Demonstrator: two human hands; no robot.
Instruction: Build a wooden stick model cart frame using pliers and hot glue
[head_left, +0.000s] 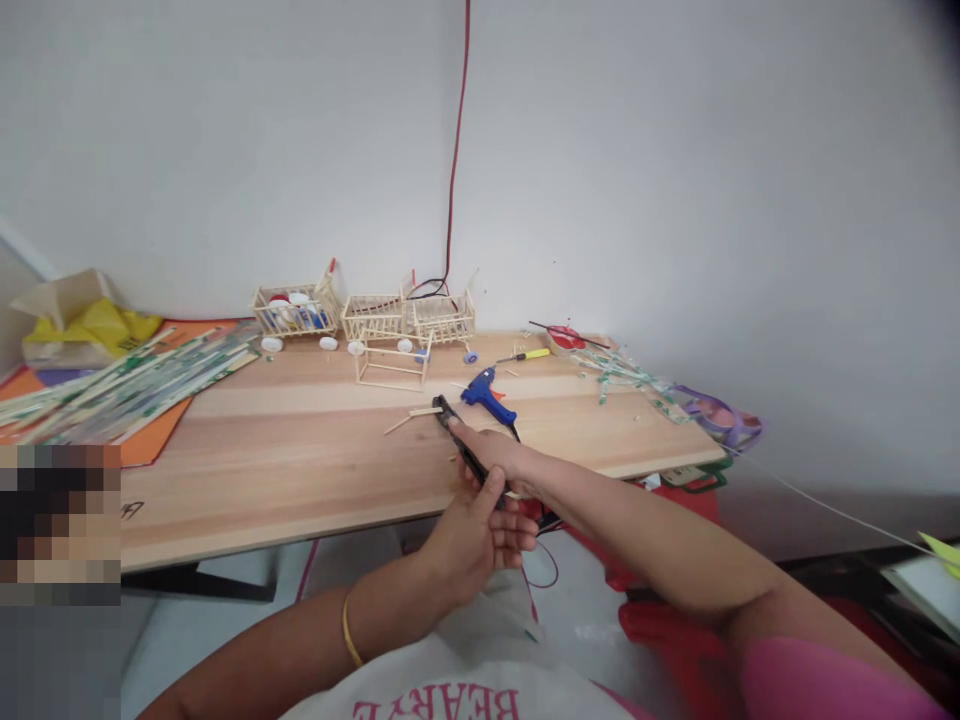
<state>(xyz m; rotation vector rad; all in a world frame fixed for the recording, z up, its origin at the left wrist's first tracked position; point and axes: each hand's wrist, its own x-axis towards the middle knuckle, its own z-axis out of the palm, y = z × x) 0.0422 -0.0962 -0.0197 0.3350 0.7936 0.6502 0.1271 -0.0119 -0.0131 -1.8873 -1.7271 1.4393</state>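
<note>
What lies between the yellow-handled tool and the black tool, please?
The glue gun lies between the yellow-handled tool and the black tool, in the head view.

Glue gun (481, 390) on wooden table (292, 450)

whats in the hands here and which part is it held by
A black plier-like tool, by its handles, in the right hand's grip. The left hand's grip is at their lower end; whether it also holds them can't be told.
</note>
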